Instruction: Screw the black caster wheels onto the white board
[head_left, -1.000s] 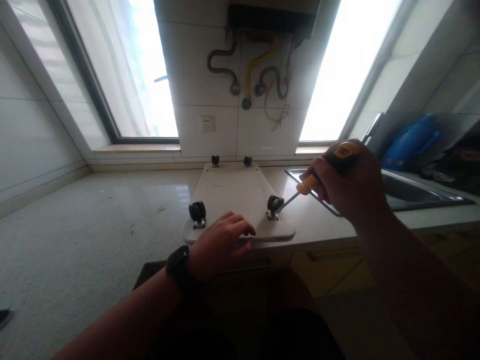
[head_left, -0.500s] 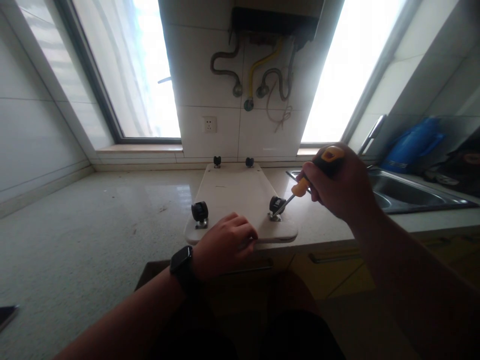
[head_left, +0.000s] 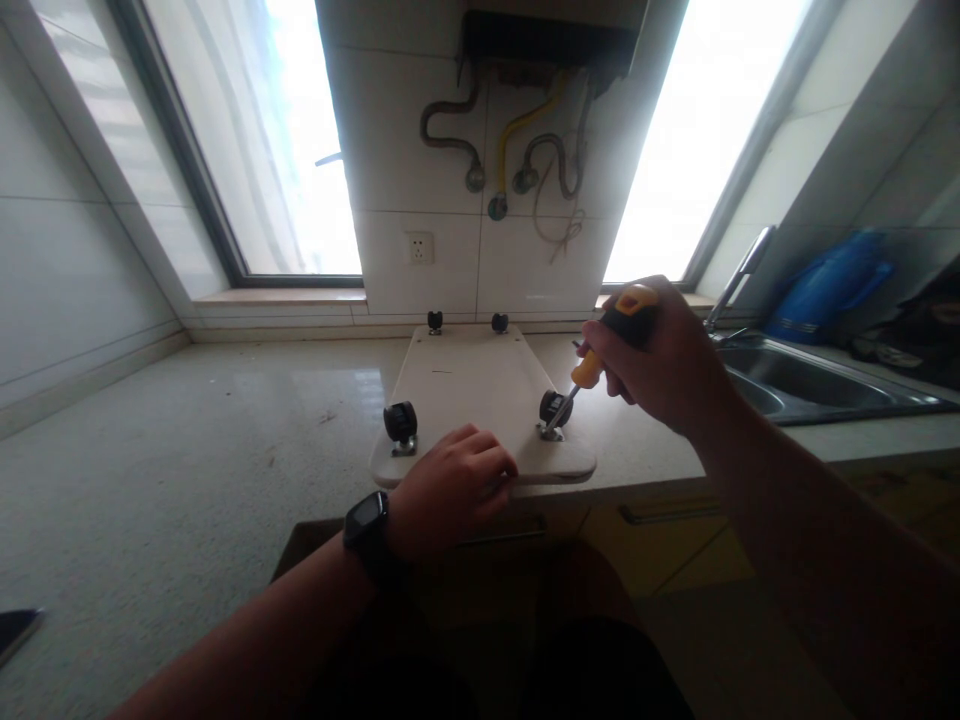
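Note:
A white board (head_left: 472,385) with rounded corners lies on the counter, with black caster wheels at its corners, among them the near left caster (head_left: 400,424) and the near right caster (head_left: 555,410). My right hand (head_left: 660,350) is wrapped round a yellow-and-black screwdriver (head_left: 589,368). Its shaft slants down to the metal plate of the near right caster; the tip's exact contact is too small to tell. A thin dark piece pokes out beyond those fingers, its kind unclear. Across the board's front edge lies my left hand (head_left: 465,475), fingers curled over it, thumb hidden.
On the right are a steel sink (head_left: 825,385), a faucet (head_left: 742,270) and a blue jug-like container (head_left: 829,285). Pipes and a wall socket (head_left: 420,248) are on the tiled wall behind. A dark flat object (head_left: 16,630) lies at the counter's left edge.
My right hand has shifted slightly left and up, bringing the screwdriver to a steeper angle at the caster plate. My left hand and the board stay about where they were.

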